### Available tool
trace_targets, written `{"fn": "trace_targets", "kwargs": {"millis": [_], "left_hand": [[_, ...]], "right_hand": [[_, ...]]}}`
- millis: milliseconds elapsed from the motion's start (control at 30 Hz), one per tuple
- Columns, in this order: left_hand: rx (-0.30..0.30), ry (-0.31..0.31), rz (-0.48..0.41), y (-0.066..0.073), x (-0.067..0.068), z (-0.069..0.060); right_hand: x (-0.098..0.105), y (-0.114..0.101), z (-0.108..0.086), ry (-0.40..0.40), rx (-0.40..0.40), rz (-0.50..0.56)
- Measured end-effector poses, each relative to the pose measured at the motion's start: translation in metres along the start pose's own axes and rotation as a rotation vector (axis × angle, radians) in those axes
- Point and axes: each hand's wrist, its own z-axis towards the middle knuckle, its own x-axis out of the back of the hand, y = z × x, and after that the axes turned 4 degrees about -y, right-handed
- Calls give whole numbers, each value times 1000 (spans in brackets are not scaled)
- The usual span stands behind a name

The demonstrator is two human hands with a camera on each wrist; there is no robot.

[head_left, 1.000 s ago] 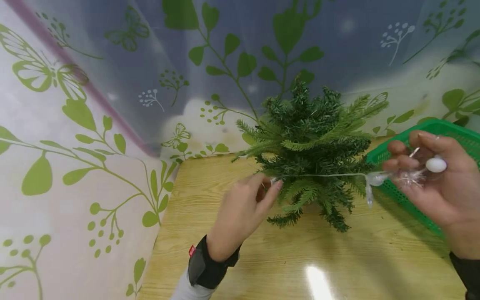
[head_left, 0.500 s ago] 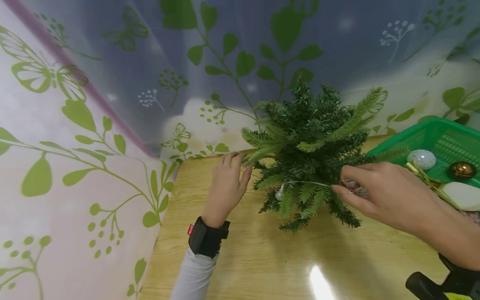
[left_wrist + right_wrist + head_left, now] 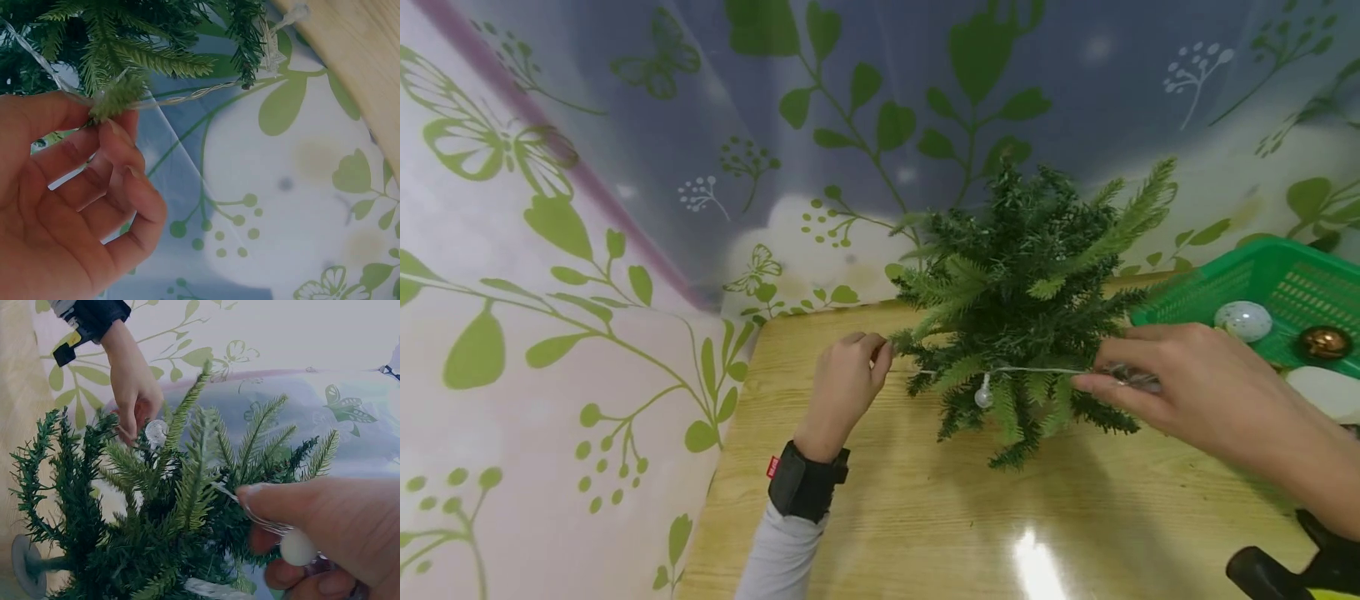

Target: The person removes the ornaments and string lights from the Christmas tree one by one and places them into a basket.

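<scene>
A small artificial Christmas tree (image 3: 1022, 275) stands between the two hands. The string lights (image 3: 983, 393) run across its front as a clear wire with a bulb hanging down. At the tree's left, the left hand (image 3: 842, 383) pinches the wire; in the left wrist view that wire (image 3: 187, 97) leads out of the fingertips beside a light green branch tip (image 3: 119, 97). To the right, the right hand (image 3: 1187, 375) grips the bunched rest of the string, and a white round bulb (image 3: 298, 547) shows at its fingers. The palm hides much of the bunch.
A green plastic basket (image 3: 1210, 279) sits at the right, holding a white speckled ball (image 3: 1243, 321) and a copper ball (image 3: 1325, 342). The tree's round base (image 3: 28, 565) shows in the right wrist view. A leaf-printed cloth (image 3: 865, 192) hangs behind the wooden table (image 3: 887, 533).
The right hand has moved left from over the basket to the tree's front, turning palm down. The left hand has shifted left, spread its fingers, then pinched the wire. Branches have shifted a little.
</scene>
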Motion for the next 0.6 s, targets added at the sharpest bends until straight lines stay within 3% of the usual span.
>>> {"fn": "trace_targets", "kwargs": {"millis": [167,500,600], "left_hand": [[19,-14,-30,5,5,-8],[-46,-21,-131,19,17,-23],[-47,-36,-177,24,20,-25]], "right_hand": [[1,5,-5,111,2,-29],[6,12,-15,243,-54,-73],[7,15,-20,315,-48,-47]]}}
